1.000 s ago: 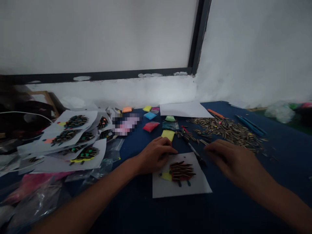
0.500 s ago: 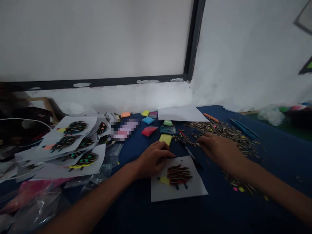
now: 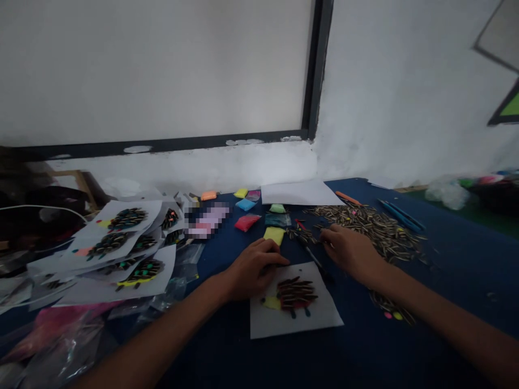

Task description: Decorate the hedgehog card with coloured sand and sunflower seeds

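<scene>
Against the upper left corner of a white paper sheet (image 3: 330, 316) rests my left hand (image 3: 257, 268), its index finger stretched out and the other fingers loosely bent. On that sheet is a hedgehog figure (image 3: 297, 294) with a yellow head, a red body, dark feet and spines of striped sunflower seeds. My right hand (image 3: 352, 249) is at the left edge of the sunflower seed pile (image 3: 385, 232), its fingertips bent together. Whatever they pinch, if anything, is too small to make out. A dark pen (image 3: 314, 256) lies between the hands.
Small packets of coloured clay, including a yellow packet (image 3: 274, 235) and a red packet (image 3: 247, 222), lie ahead. Finished hedgehog sheets (image 3: 162, 270) are stacked at left above plastic bags (image 3: 65, 335). Blue tweezers (image 3: 401, 214) and an orange pen (image 3: 347, 198) lie beyond the seeds.
My right hand has shifted slightly left and down along the seed pile's edge. My left hand stays at the sheet's corner. The whole view has tilted a little.
</scene>
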`<state>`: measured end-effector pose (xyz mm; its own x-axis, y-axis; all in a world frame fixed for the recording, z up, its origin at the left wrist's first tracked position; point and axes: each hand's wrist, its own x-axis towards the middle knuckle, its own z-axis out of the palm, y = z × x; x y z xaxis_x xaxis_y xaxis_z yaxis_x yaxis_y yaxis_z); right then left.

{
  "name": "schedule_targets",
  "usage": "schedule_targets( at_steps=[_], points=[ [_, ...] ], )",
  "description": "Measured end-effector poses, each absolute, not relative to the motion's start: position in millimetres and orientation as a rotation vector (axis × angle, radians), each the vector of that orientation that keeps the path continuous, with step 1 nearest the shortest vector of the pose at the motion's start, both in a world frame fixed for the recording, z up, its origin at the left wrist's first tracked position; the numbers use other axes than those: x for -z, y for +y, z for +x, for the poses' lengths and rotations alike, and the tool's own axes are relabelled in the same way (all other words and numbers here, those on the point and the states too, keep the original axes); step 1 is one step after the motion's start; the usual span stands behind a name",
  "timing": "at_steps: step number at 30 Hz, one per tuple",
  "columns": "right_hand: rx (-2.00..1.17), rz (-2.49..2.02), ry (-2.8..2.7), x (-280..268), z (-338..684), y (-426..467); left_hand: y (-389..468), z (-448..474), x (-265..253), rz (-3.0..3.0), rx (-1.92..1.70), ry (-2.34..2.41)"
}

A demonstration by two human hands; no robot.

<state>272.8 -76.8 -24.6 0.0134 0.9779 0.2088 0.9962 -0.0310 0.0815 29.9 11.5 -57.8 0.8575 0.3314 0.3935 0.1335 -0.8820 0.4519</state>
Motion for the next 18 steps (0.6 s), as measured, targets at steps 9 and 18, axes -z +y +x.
schedule_targets(
  at_steps=[9, 18],
  points=[
    [0.229, -2.055, -2.018, 18, 279, -86, 12, 29, 53, 2.623, -0.598, 0.344],
    [-0.58, -1.579, -2.017, 16, 240, -143, 12, 29, 55, 2.628, -0.637, 0.325]
  ],
)
